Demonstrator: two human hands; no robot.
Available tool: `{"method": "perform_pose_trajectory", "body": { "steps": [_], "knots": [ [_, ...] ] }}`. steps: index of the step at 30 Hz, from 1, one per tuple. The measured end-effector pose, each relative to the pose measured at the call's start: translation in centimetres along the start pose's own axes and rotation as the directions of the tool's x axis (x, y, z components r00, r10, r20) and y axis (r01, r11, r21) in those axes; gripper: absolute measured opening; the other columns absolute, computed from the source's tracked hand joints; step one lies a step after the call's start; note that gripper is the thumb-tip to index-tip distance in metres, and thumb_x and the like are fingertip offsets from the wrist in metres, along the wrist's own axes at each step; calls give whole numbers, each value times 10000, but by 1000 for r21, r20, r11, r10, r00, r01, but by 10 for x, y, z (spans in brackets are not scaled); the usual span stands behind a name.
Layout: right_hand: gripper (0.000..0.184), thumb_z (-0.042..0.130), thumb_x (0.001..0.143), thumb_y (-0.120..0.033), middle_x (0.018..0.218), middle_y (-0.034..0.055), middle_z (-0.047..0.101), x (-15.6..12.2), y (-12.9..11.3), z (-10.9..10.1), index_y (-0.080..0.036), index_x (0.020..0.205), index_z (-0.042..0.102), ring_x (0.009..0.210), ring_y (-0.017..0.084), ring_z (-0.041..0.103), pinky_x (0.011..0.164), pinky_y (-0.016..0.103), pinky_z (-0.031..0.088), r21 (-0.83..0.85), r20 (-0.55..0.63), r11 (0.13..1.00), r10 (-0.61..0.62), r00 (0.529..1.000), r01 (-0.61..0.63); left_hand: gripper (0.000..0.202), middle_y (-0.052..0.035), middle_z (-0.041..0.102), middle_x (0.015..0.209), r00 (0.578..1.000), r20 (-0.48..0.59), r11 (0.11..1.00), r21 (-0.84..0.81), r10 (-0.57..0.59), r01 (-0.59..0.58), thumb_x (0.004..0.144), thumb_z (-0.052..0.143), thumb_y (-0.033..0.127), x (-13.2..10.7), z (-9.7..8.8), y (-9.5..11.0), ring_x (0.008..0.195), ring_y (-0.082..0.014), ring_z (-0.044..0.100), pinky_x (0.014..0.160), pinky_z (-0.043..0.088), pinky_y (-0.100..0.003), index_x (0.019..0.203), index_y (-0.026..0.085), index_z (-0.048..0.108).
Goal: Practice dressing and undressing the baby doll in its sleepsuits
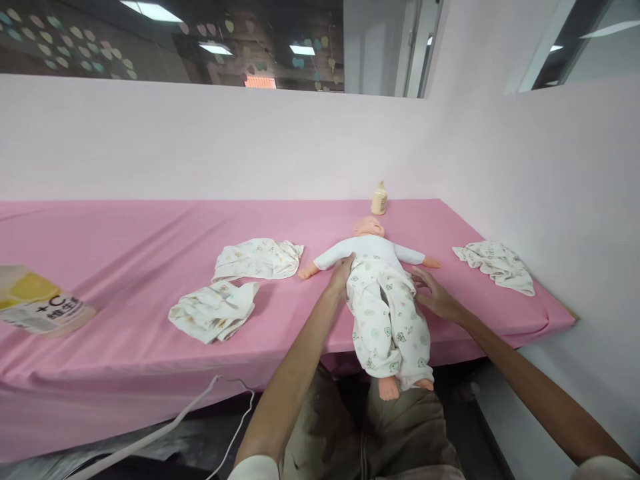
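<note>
A baby doll (pixel 373 248) lies on its back on the pink-covered table, arms spread and head toward the wall. It wears a white long-sleeved top and white patterned trousers (pixel 390 320), and its bare feet hang past the front edge over my lap. My left hand (pixel 343 273) is closed at the left side of the trousers' waistband; its fingertips are partly hidden against the cloth. On the other side, my right hand (pixel 434 293) is beside the doll's hip with fingers apart, the tips close to the trousers.
Two patterned cloths, one crumpled (pixel 215 310) and one flatter (pixel 257 259), lie to the left; another patterned cloth (pixel 496 265) lies right. A pump bottle (pixel 379 199) stands near the wall. A large yellow-labelled bottle (pixel 43 300) is at far left. A white cable (pixel 165 427) runs below the table edge.
</note>
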State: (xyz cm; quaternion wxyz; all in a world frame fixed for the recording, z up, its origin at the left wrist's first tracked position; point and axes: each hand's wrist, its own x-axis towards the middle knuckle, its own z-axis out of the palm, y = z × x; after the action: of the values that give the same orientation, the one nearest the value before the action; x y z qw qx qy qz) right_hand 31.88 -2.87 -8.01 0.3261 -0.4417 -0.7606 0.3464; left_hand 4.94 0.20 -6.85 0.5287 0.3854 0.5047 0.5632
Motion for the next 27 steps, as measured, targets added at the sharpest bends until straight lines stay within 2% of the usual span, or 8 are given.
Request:
{"method": "perform_pose_trajectory", "body": {
  "steps": [4,8,12,14,16,19,22,27],
  "knots": [
    [607,571,810,-294,1390,94,516,7,-3,3,-256,1390,397,1255,247,511,1069,489,407,79,0,997,23,1000,-23,335,-2,545,777,994,-95,995,87,54,-46,815,629,490,-22,-4,-6,699,-131,528,667,447,-266,894,189,506],
    [488,565,799,-265,1288,84,587,6,0,1,-245,1281,498,1200,243,552,1041,480,438,112,48,994,-1,999,-5,365,26,477,699,983,80,941,283,168,-184,831,583,535,-55,-18,0,627,-116,460,606,397,-256,764,197,460],
    [616,632,810,-332,1399,97,506,-5,3,-7,-264,1383,418,1301,266,476,1088,489,389,96,157,994,-76,985,62,400,-66,602,1035,944,298,811,512,140,-282,813,610,536,-91,-38,5,970,-219,566,845,460,-348,1014,194,555],
    [774,692,782,-378,1486,96,411,-12,2,-10,-289,1457,325,1367,286,395,1115,499,351,49,220,995,-99,970,91,675,-115,527,1292,925,358,730,597,127,-331,712,724,523,-105,-46,2,1206,-297,485,979,424,-427,1264,217,485],
    [921,743,740,-409,1542,95,322,-19,0,-12,-305,1503,238,1411,305,319,1132,510,320,7,259,995,-97,961,99,1056,-141,379,1464,896,424,637,656,133,-406,570,827,511,-116,-50,-3,1358,-359,334,1077,345,-502,1452,247,308],
    [1020,776,706,-423,1564,91,276,-25,-3,-10,-319,1524,174,1428,318,281,1136,509,314,-9,247,997,-77,966,81,1344,-161,230,1551,862,485,522,702,147,-484,472,867,522,-124,-48,-12,1426,-397,199,1136,249,-563,1538,261,92],
    [1010,784,702,-401,1551,84,310,-25,-5,-4,-320,1518,196,1413,317,314,1129,488,337,41,211,996,-81,974,74,1371,-174,203,1551,870,468,493,726,155,-479,499,861,503,-128,-41,-17,1426,-392,203,1134,266,-558,1546,254,12],
    [935,762,717,-320,1526,102,350,-27,0,7,-305,1489,234,1386,320,362,1101,508,374,157,199,988,-38,979,6,1232,-156,277,1507,885,440,521,726,151,-449,566,843,396,-135,-35,-18,1394,-369,285,1093,349,-534,1532,283,87]
  ]
}}
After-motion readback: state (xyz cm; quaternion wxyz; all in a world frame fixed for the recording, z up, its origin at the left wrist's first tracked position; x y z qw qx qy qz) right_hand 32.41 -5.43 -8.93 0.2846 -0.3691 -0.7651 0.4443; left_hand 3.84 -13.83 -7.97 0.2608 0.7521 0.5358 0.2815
